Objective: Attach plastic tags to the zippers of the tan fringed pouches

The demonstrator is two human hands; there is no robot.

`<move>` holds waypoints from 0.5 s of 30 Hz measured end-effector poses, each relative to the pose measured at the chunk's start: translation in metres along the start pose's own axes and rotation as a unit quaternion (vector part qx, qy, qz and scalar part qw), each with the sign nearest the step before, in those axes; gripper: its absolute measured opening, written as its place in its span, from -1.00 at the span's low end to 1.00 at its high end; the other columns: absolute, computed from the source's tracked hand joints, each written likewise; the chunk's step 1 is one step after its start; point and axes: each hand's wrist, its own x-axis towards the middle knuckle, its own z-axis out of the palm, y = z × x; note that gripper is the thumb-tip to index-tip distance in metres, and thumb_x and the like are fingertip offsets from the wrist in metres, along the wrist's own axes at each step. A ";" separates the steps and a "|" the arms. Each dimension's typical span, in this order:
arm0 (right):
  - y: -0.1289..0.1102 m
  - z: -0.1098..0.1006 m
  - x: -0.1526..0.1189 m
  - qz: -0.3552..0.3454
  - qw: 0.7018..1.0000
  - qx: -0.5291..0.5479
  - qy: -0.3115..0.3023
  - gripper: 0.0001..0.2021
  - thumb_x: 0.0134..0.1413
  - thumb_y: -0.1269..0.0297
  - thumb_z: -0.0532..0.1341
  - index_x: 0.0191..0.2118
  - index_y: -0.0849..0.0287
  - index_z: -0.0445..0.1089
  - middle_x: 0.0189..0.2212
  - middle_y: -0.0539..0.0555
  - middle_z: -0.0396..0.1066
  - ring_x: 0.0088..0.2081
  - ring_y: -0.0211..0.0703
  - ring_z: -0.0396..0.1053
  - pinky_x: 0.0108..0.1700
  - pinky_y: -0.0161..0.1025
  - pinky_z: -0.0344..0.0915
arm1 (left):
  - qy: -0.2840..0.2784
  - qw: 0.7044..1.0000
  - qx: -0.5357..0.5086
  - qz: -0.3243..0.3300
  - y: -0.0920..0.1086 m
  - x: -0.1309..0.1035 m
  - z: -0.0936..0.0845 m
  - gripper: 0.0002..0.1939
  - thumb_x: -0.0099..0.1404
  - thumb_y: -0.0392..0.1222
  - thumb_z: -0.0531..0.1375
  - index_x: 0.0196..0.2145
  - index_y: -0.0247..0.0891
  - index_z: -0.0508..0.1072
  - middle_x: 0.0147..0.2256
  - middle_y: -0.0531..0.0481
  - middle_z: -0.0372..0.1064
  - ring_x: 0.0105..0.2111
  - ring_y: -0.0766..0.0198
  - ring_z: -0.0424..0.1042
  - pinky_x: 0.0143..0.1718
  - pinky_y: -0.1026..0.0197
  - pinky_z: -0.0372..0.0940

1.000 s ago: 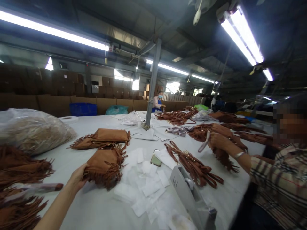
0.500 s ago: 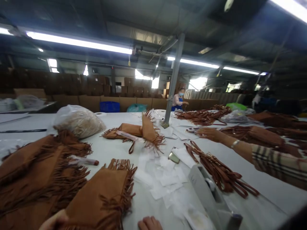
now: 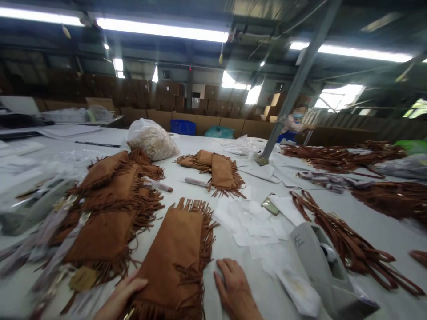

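A smooth white worktop (image 3: 393,231) is spread across most of the frame. Its left side is covered by a stack of brown bags (image 3: 111,231), soft and matte like suede, edged with ragged fringe. Behind them, a rounded, crinkled clear plastic sack (image 3: 151,140) is filled with pale material. At lower centre a single flat fringed bag (image 3: 175,249), roughly rectangular, is seen with thin strips hanging along its right edge. At lower right, a hard grey tape dispenser (image 3: 310,251) is placed beside a bundle of glossy brown straps (image 3: 347,240). Thin white paper slips (image 3: 247,222) are scattered near the centre.

The fringed bag is positioned between the two hands, in front of the left and to the left of the right. Its near left edge is gripped by the left hand (image 3: 128,289), thumb laid on top, fingers hidden beneath. The right hand (image 3: 235,286) is rested palm down on the worktop, loosely open and holding nothing, just beside the fringe.
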 end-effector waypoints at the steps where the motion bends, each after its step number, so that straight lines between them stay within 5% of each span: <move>1: -0.002 -0.001 0.001 0.006 1.000 0.007 -0.010 -0.79 0.19 0.35 0.07 -0.06 0.11 0.27 -0.22 0.10 0.38 -0.20 -0.05 0.34 -0.10 -0.07 0.28 | -0.013 1.000 -0.013 0.012 -0.001 -0.004 0.001 -0.53 -0.11 -0.10 0.41 -0.20 -0.15 0.45 -0.21 0.00 0.53 -0.15 0.04 0.50 -0.35 0.22 0.43; 6: -0.003 -0.002 0.005 0.004 0.999 0.028 -0.035 -0.81 0.23 0.31 0.05 -0.06 0.13 0.29 -0.21 0.11 0.38 -0.17 -0.03 0.33 -0.08 -0.03 0.29 | -0.056 0.997 -0.029 0.043 -0.001 -0.016 0.007 -0.53 0.00 -0.04 0.39 -0.16 -0.28 0.43 -0.28 -0.09 0.54 -0.30 0.10 0.53 -0.42 0.25 0.40; 15: 0.002 0.000 0.004 -0.035 0.999 0.012 0.009 -0.80 0.25 0.29 0.04 -0.06 0.10 0.29 -0.23 0.09 0.40 -0.22 -0.08 0.36 -0.14 -0.09 0.32 | -0.051 0.993 -0.097 0.032 -0.004 -0.009 0.010 -0.61 0.08 -0.17 0.36 -0.14 -0.28 0.40 -0.26 -0.12 0.53 -0.26 0.08 0.54 -0.42 0.25 0.43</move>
